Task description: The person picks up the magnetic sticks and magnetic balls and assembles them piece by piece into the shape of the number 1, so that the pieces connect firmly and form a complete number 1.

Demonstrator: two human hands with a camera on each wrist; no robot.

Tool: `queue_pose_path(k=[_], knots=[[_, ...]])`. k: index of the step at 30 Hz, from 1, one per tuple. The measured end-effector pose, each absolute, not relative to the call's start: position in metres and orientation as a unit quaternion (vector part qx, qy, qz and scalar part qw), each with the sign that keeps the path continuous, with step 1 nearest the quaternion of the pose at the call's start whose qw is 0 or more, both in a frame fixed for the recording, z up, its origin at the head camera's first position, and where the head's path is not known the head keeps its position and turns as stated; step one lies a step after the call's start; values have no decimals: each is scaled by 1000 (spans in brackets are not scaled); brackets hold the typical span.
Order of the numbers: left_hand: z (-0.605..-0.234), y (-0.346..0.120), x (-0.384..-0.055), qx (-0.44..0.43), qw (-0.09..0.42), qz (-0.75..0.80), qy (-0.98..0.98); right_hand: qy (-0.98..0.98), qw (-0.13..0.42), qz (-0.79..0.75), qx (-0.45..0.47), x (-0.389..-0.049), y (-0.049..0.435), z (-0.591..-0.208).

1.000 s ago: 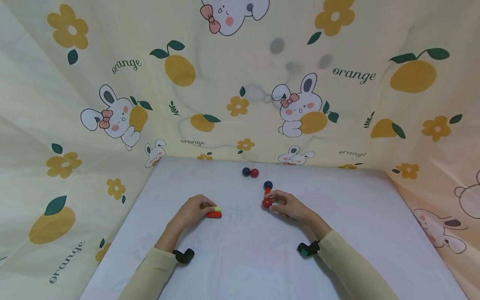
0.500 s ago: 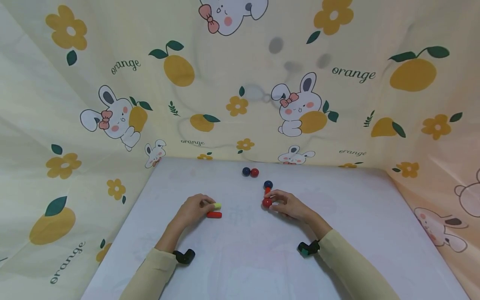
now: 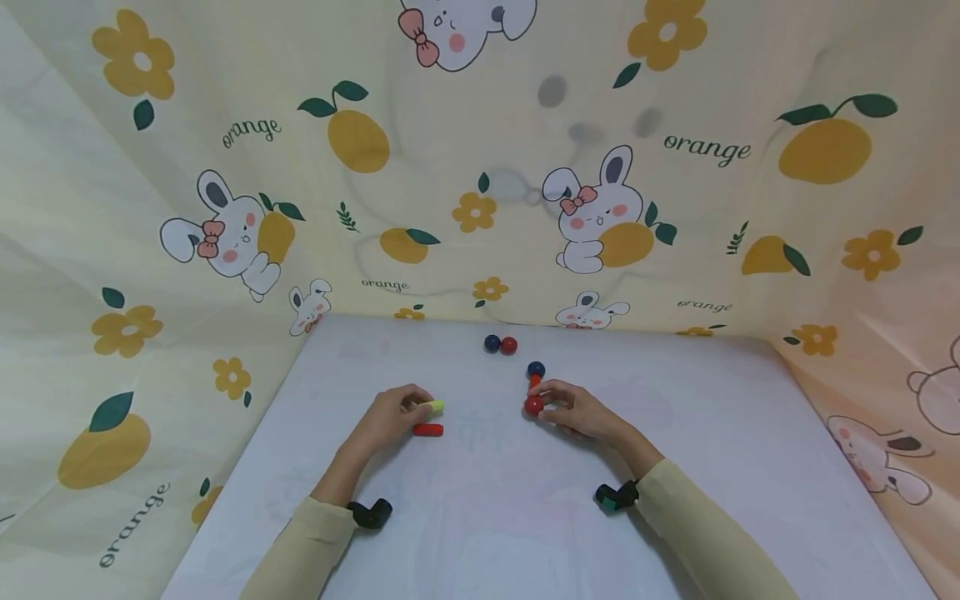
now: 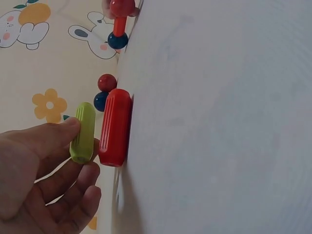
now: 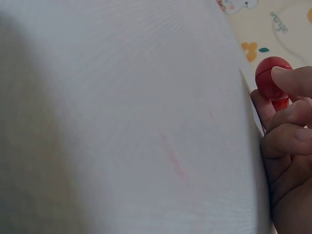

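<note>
Between the thumb and fingers of my left hand is a yellow-green grooved rod, held just off the table. A matching red rod lies on the table right beside it. My right hand pinches a red ball with thumb and fingers. That ball sits at the near end of an orange-red connecting rod, whose far end bears a dark blue ball. Part of this connecting rod is hidden by the fingers in the right wrist view.
Farther back on the white table lie a loose dark blue ball and a red ball, side by side. A patterned cloth with rabbits and oranges hangs behind the table and along its sides.
The left hand has moved the yellow-green rod slightly away from the red rod, opening a gap between them. The right hand and the joined balls have stayed in place.
</note>
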State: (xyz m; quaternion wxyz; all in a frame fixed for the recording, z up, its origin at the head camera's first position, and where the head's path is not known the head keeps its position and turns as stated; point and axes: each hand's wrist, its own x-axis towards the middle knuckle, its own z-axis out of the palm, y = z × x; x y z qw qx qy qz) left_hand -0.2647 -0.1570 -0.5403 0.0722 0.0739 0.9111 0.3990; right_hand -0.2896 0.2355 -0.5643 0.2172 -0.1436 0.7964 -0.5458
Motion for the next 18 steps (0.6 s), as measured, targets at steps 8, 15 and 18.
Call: queue_pose_path(k=[8, 15, 18], knots=[[-538, -150, -262, 90, 63, 406, 907, 799, 220, -542, -140, -290, 236, -565], [-531, -144, -262, 105, 70, 402, 907, 799, 220, -541, -142, -291, 236, -565], [-529, -140, -261, 113, 77, 398, 907, 801, 220, -538, -143, -291, 237, -567]])
